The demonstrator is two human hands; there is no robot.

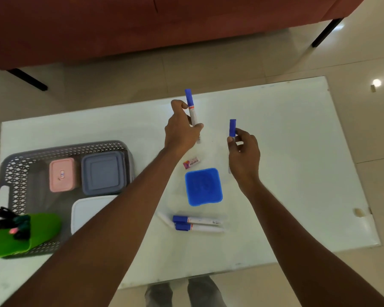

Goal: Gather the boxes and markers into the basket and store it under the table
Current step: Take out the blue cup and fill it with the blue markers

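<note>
My left hand (182, 131) grips a blue-capped white marker (191, 108) upright above the middle of the glass table (297, 151). My right hand (244, 154) holds a second blue-capped marker (232, 127), most of its body hidden by my fingers. Two more markers (197, 223) lie side by side near the front, beside a blue box (203, 187). The grey lattice basket (16, 171) at the left holds a pink box (62, 175) and a grey-blue box (103, 172). A white box (87, 209) leans at the basket's front edge.
A small pink eraser packet (191, 162) lies between my hands and the blue box. A green cloth item (27, 231) with black straps rests on the basket's front left corner. A red sofa (142, 25) stands beyond the table. My feet show under the glass.
</note>
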